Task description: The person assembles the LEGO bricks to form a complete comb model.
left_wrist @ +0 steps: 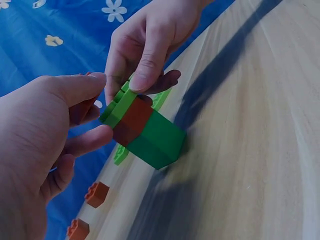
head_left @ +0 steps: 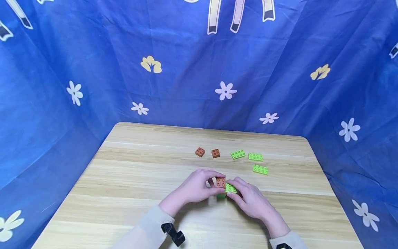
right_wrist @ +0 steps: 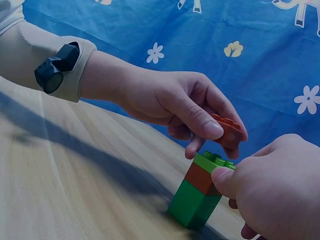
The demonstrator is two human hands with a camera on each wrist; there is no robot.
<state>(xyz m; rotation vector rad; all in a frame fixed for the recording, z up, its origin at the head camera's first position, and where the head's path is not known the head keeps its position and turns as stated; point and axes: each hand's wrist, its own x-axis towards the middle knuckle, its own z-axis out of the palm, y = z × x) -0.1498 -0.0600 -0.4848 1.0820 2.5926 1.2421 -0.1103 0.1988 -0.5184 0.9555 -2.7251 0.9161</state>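
Observation:
Between thumb and fingers, my left hand (head_left: 197, 185) pinches a reddish-brown square brick (right_wrist: 230, 131), held just above the top of a small stack. That stack stands on the table: a dark green block (left_wrist: 157, 140) at the bottom, a brown brick (left_wrist: 134, 121) on it, and a lime green studded plate (right_wrist: 210, 162) on top. My right hand (head_left: 250, 199) grips the lime plate at its side, with the thumb on the near edge. In the head view the hands and the upper bricks hide most of the stack.
Beyond the hands on the wooden table (head_left: 124, 173) lie two loose brown bricks (head_left: 200, 151) and, to their right, three lime green plates (head_left: 255, 157). A blue patterned cloth (head_left: 186, 69) hangs behind the table and along its sides.

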